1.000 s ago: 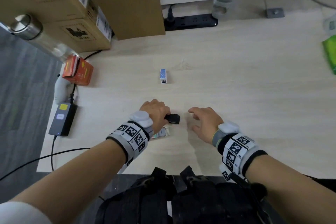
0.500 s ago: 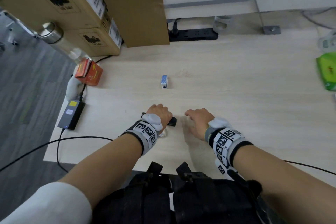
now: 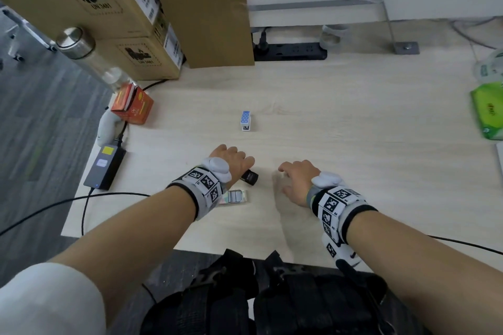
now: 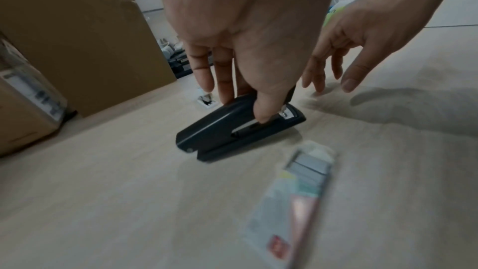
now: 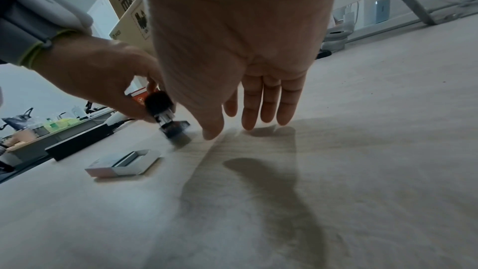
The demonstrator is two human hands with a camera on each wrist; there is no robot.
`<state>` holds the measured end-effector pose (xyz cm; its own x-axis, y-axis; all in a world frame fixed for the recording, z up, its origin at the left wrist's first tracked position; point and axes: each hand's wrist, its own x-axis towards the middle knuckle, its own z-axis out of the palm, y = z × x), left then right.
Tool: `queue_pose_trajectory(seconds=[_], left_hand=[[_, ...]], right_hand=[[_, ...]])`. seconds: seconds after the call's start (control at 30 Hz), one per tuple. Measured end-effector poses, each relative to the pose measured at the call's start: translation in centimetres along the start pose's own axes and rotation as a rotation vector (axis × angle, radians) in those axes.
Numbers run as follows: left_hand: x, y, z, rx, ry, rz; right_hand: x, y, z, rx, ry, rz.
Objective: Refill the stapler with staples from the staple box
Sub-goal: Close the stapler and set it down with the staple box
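1. Left hand [image 4: 240, 34] grips the black stapler [image 4: 232, 128] from above: thumb on the near side by the metal front end, fingers curled over the top cover. Stapler sits low on the wooden desk [image 3: 353, 122], near its front edge; whether its base is fully down I cannot tell.
2. Right hand [image 5: 238, 48] hovers just beside the stapler's front end, fingers extended and loosely spread, tips close to the desk. It holds nothing.
3. Staple box [image 4: 292, 201] lies flat on the desk just beside the stapler, towards the person. Its tray is slid partly out, and grey staple strips show in the opening.
4. Progress, judged: early. Box is open and staples are accessible. Stapler cover looks closed, no strip is out of the box, and nothing is loaded.
5. Remaining: open the stapler's top, lift out one strip, seat it in the channel, close the cover.
6. A small blue-and-white item [image 3: 246, 121] stands further back on the desk, well apart from both hands.
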<state>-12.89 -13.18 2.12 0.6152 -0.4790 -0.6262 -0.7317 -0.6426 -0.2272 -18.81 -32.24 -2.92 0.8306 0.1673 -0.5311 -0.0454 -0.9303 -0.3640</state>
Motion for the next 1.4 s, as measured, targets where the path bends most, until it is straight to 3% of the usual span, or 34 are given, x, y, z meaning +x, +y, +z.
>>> queue_pose_trajectory(seconds=[0.37, 0.5, 0.77, 1.0, 1.13, 1.23, 1.33, 1.4], left_hand=[[0.5, -9.0, -2.1, 0.470, 0.103, 0.211], [2.1, -11.1, -1.0, 0.529, 0.160, 0.311], [3.4, -14.6, -0.1, 0.637, 0.132, 0.338], [4.7, -15.0, 1.5, 0.525, 0.144, 0.351], [4.9, -14.9, -1.2, 0.464, -0.025, 0.371], [6.2, -15.4, -4.1, 0.309, -0.151, 0.299], [8.1, -15.3, -5.6, 0.093, -0.067, 0.230], [9.2, -14.2, -5.3, 0.030, 0.006, 0.254]], right_hand=[[1.4, -1.6, -0.7, 0.030, 0.037, 0.063], [2.0, -2.1, -0.7, 0.029, 0.057, 0.098], [2.6, -3.4, -0.5, 0.041, 0.079, 0.198], [2.9, -4.9, -0.4, 0.043, 0.080, 0.294], [2.6, -5.2, -0.6, 0.038, 0.105, 0.316], [1.9, -5.3, -0.4, 0.060, 0.129, 0.323], [0.9, -5.2, 0.1, 0.081, 0.152, 0.319], [0.3, -5.3, 0.4, 0.087, 0.166, 0.315]])
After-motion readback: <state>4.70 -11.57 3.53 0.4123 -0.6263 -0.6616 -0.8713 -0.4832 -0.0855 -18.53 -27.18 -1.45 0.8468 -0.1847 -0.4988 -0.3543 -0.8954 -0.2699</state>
